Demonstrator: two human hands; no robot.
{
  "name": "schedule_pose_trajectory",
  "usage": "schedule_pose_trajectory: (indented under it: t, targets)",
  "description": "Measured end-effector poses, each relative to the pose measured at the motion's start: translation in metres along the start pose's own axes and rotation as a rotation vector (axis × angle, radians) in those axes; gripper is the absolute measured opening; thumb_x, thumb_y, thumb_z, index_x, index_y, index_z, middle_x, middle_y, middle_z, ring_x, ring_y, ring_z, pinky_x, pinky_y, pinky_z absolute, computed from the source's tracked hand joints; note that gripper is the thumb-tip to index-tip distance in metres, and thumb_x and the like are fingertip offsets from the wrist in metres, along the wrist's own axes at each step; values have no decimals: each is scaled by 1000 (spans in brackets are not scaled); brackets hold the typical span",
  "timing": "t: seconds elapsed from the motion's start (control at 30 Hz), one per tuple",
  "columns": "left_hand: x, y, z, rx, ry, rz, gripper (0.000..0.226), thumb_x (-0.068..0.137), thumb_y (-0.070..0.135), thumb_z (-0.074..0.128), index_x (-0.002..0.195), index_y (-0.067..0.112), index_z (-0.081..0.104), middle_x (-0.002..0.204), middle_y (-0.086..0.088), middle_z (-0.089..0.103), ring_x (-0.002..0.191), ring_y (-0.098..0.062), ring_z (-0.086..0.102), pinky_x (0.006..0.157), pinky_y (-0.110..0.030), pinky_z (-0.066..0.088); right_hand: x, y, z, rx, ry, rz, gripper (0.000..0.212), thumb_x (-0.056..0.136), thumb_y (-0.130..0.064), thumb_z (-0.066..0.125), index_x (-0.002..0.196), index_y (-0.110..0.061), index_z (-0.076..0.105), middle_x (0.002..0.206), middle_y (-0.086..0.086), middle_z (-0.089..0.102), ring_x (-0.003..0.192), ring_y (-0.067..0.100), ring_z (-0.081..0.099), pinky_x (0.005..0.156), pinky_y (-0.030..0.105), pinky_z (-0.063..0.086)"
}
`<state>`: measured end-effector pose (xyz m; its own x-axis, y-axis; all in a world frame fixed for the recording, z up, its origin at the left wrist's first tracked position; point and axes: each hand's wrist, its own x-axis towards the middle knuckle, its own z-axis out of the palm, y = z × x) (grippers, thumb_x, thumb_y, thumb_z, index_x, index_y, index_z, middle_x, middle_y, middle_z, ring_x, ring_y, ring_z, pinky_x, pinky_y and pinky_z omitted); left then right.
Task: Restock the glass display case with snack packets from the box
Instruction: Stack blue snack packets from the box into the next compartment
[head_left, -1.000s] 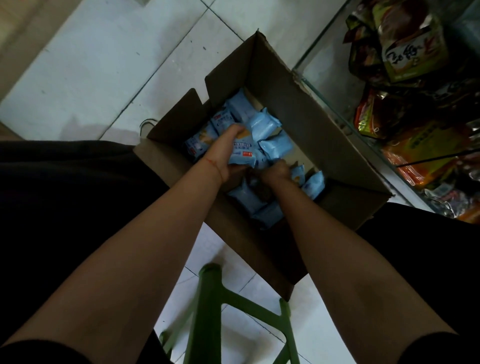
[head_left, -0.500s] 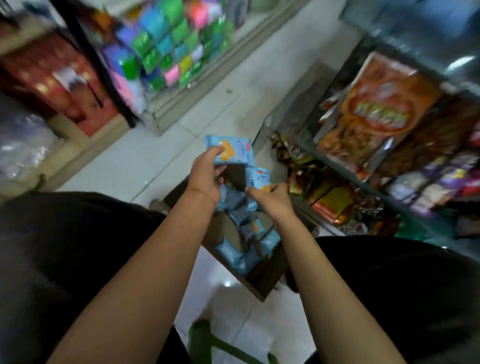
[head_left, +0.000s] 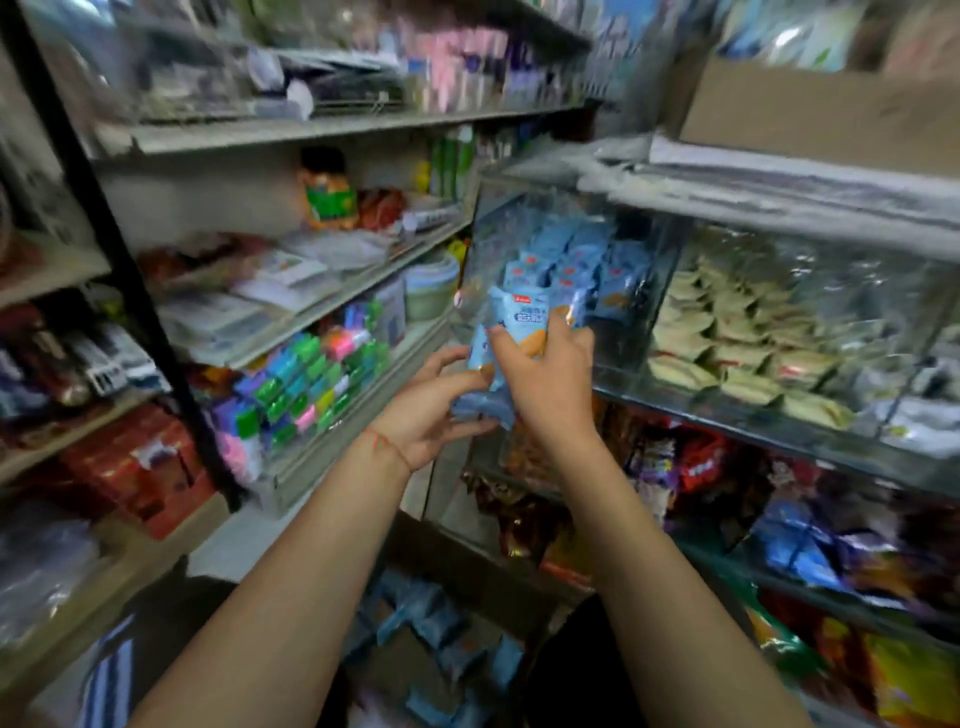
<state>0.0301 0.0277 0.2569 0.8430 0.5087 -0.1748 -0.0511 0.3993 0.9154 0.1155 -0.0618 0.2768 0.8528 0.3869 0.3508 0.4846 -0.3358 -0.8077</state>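
Observation:
My right hand (head_left: 550, 384) grips a light blue snack packet (head_left: 524, 317) raised in front of the glass display case (head_left: 613, 379). My left hand (head_left: 431, 410) holds more blue packets (head_left: 480, 400) from below, just left of the right hand. Inside the case's left compartment stands a pile of the same blue packets (head_left: 576, 260). Low in the view, between my arms, is the cardboard box (head_left: 447, 566) with several blue packets (head_left: 431, 623) still in it.
The case's right compartment holds pale wrapped pastries (head_left: 727, 343). Below the case, shelves carry dark and red snack bags (head_left: 696, 467). On the left a metal shelf rack (head_left: 322, 291) holds coloured small goods and stationery. A cardboard carton (head_left: 821, 109) sits on top of the case.
Both hands have lifted out of the box with blue packets and risen to the glass case. The view has swung up from the floor to the shelves.

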Motion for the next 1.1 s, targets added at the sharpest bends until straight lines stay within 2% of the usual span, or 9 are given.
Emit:
schedule_pose_trajectory:
  t: [0.1,0.17,0.3,0.43,0.57,0.7,0.8,0.93,1.1]
  targets:
    - [7,30,30,6,-41,85,21,91,-2,52,102,15,60,78,-1,73,66,-13,70,64,-32,60,25,-21,-23,-136,101,-114,70,86,-49,59,143,-16,37,127,14,48,119,32,45,99,42,40]
    - [15,45,45,22,-51,130,25,91,-3,51,111,8,61,87,-6,74,71,-15,72,69,-33,61,40,-30,-35,-134,103,-187,68,92,-45,54,149,-31,21,128,14,43,106,33,54,89,44,47]
    - [39,65,62,66,3,149,24,88,0,58,111,7,60,94,-9,72,77,-18,71,76,-38,60,63,-32,-44,-188,30,-203,36,99,-43,43,133,-41,35,117,10,38,82,32,56,75,37,49]
    - [75,72,74,172,37,107,37,88,10,65,123,4,56,110,-16,69,86,-23,71,73,-39,61,94,-13,-40,-245,-68,-184,20,100,-42,39,115,-30,45,110,16,47,90,32,50,72,35,40]
    - [109,74,81,236,83,100,25,89,5,62,114,4,55,106,-17,66,77,-23,67,59,-33,61,125,7,-41,-161,-179,-107,20,98,-29,42,116,-28,52,112,14,59,106,27,48,74,29,36]
    - [133,70,85,487,101,146,26,78,14,71,99,13,55,107,-17,66,91,-32,67,78,-50,58,142,27,-39,-257,-206,-37,21,94,-26,49,115,-27,53,119,13,58,109,27,51,76,28,42]
    - [147,60,79,912,139,301,42,74,25,70,111,14,55,112,-16,66,94,-35,65,76,-39,55,159,37,-35,-409,-126,-3,28,95,-24,49,122,-22,53,132,17,45,103,30,49,79,26,39]
    - [154,52,74,1115,204,393,43,80,26,61,120,12,51,115,-17,61,101,-39,60,76,-39,50,194,50,-24,-462,47,117,43,98,-28,42,138,-12,44,140,12,39,121,27,46,68,-1,26]
    - [162,46,66,1080,240,318,41,81,28,61,117,10,53,115,-16,61,103,-38,59,79,-39,49,212,51,-16,-807,17,320,55,95,-33,49,145,-15,35,146,28,22,133,40,31,97,42,42]
